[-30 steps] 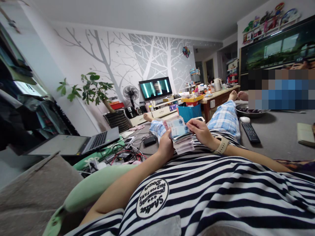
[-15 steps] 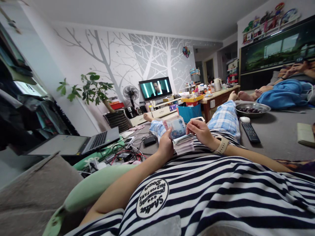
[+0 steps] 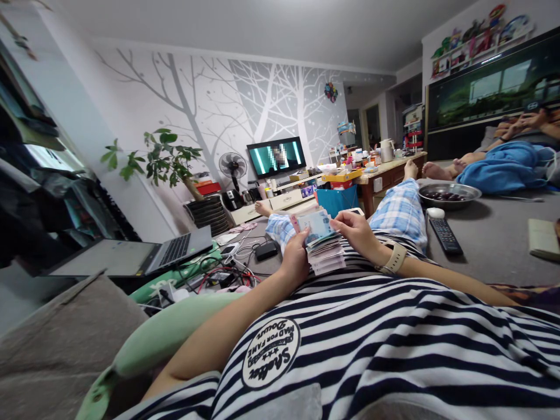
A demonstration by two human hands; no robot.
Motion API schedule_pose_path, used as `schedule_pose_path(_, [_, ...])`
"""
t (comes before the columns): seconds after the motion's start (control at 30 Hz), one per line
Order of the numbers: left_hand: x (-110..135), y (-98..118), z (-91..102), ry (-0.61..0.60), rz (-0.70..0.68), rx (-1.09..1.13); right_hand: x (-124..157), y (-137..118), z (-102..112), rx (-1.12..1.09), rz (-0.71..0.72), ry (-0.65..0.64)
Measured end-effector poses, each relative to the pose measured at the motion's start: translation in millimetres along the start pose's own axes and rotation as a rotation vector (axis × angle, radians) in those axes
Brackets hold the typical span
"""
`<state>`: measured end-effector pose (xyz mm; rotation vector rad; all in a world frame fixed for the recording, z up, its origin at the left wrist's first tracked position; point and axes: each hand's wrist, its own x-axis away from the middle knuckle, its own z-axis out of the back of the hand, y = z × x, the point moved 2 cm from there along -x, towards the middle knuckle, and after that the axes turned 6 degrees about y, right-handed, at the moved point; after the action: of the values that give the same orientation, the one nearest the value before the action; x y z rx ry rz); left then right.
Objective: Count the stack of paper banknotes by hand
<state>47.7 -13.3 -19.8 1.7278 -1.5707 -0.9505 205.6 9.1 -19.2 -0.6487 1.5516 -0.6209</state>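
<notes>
A stack of banknotes (image 3: 324, 256) is held over my lap, its lower part bent down in a fanned pile of pinkish and pale notes. My left hand (image 3: 296, 255) is closed around the left side of the stack, thumb on top. The uppermost note is bluish and somewhat blurred. At its right edge, the thumb and forefinger of my right hand (image 3: 355, 233) are pinched together on a banknote. A pale watch (image 3: 396, 258) is on my right wrist. Behind my right hand, part of a white-edged phone-like object (image 3: 357, 212) shows.
A laptop (image 3: 175, 251) lies at the left beside tangled cables (image 3: 219, 277). On the right are a remote control (image 3: 445, 235), a metal bowl (image 3: 472, 191) with dark round fruit, and another person's legs under a blue cloth (image 3: 503, 166). A cluttered table (image 3: 389, 169) stands beyond my feet.
The blue note on top, whose printed 10 was plain before, has shifted and blurred at my right fingertips. My right hand has moved slightly; my left hand keeps its hold.
</notes>
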Motion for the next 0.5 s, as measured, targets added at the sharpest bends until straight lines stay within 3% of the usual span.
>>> schedule_pose_path(0.3, [1.4, 0.7, -0.8, -0.003, -0.032, -0.023, -2.0, -0.2, 0.6, 0.056, 0.012, -0.017])
schedule_pose_path(0.5, [2.8, 0.6, -1.6, -0.021, 0.029, -0.006, -1.6, -2.4, 0.3, 0.061, 0.047, -0.014])
